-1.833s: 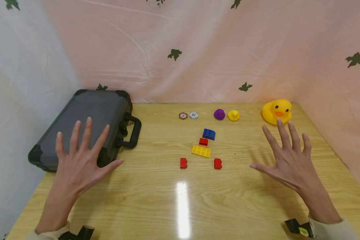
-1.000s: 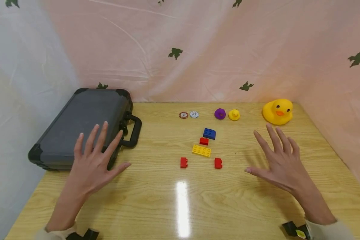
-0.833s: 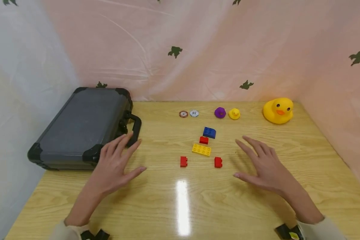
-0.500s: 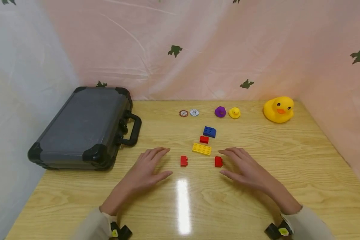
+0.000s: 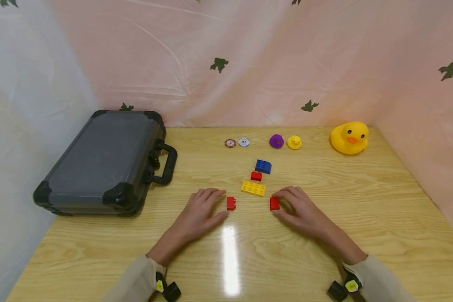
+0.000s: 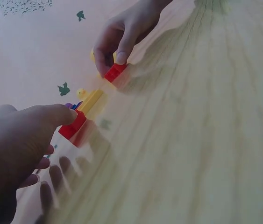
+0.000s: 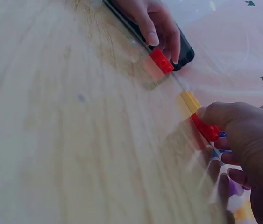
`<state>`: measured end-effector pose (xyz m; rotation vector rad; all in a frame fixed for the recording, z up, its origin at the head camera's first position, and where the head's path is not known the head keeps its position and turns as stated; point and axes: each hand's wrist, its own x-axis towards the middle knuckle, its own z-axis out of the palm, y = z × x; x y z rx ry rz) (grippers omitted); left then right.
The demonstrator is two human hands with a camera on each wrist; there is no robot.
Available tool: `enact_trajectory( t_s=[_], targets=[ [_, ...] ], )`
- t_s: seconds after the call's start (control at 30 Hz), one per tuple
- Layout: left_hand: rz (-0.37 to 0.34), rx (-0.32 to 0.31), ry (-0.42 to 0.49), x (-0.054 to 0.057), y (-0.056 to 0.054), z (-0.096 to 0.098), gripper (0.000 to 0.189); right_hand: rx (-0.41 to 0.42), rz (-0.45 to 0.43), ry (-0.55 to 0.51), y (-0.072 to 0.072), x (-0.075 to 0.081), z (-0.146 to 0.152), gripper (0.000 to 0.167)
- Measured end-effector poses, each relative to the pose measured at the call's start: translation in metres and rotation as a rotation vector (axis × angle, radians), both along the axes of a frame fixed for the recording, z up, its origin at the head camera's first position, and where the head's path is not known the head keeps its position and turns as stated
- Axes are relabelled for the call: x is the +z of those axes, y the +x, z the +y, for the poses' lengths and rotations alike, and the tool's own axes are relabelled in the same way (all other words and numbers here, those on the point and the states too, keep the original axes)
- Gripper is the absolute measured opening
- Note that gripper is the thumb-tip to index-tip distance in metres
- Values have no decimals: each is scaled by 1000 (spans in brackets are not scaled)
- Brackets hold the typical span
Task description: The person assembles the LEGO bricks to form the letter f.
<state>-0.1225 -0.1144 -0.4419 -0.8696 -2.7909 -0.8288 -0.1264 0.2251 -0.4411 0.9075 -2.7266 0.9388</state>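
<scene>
Two hands bracket two red bricks on the worktop

The left hand has thumb and forefinger spread, their tips just beside the first red brick, which lies on the worktop with its studs facing right. The right hand curves its thumb and forefinger to either side of the second red brick; whether it pinches the brick, I cannot tell.

Just beyond and between these bricks lies a yellow brick, followed by a third red brick and a blue brick. Farther back sit two chips, a purple toy and a small yellow duck. A large yellow duck stands near the back right corner. At left, a grey case lies flat, its black handle facing right. Pinkish cloth with green leaf shapes hangs behind.
</scene>
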Motion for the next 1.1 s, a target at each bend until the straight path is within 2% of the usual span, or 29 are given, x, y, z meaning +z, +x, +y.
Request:
enact_trajectory(
  t_s=[0.17, 0.33, 0.67, 1.1],
  targets=[
    [-1, -30, -16, -1, -3, 6, 56, 1, 22, -20, -1, -4, 0, 31],
    [31, -56, -32, -1, -6, 12, 54, -5, 7, -39, -1, -6, 0, 30],
    [60, -75, -33, -2, -9, 15, 45, -8, -8, -78, 0, -7, 0, 32],
    [81, -125, -33, -3, -10, 24, 40, -8, -106, -107, 3, -2, -4, 30]
  ],
)
